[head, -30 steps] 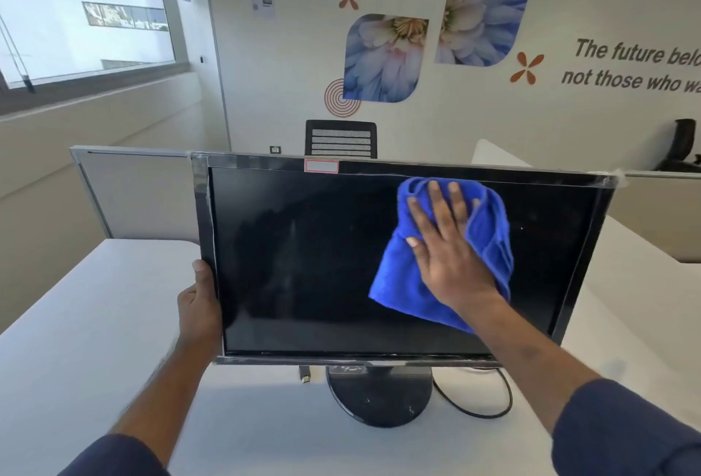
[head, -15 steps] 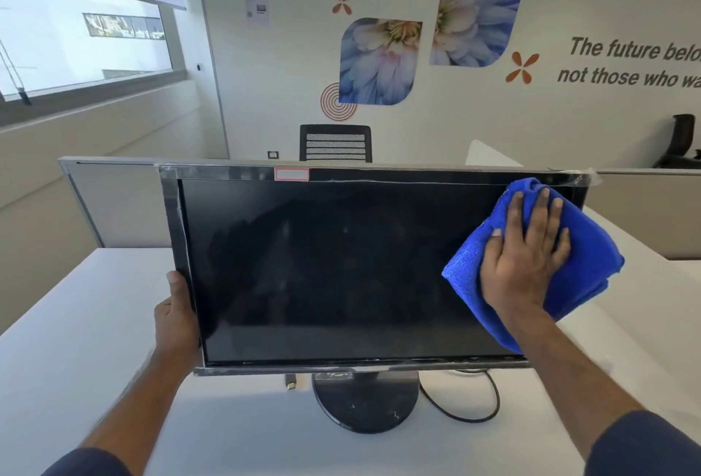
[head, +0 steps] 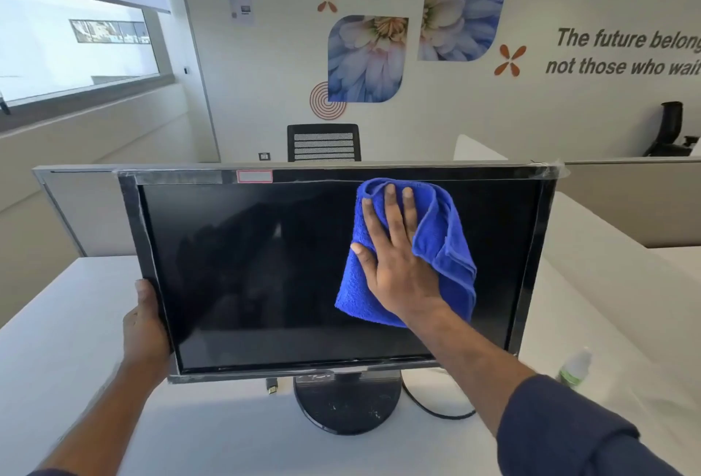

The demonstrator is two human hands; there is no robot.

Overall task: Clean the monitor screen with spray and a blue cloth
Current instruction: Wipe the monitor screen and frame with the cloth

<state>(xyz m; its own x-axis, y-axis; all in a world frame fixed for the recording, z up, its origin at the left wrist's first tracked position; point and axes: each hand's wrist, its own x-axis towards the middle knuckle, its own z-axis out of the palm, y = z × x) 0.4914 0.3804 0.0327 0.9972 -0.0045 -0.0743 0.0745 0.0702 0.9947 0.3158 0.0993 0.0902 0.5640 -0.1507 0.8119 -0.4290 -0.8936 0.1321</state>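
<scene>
The right hand (head: 398, 267), fingers straight, presses the blue cloth (head: 444, 248) flat against the upper right of the monitor screen (head: 246, 267) for full wiping contact, while the left hand (head: 146, 327) grips the left bezel, steadying the monitor on the worktop (head: 76, 342).

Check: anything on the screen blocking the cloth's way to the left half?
Nothing visible. The right hand presses the cloth flat right of centre; the screen leftward is bare glass. The left hand grips only the frame edge.

Open-plan office — desk partitions (head: 629, 202), mesh chair (head: 323, 142), wall slogan (head: 626, 52)
</scene>
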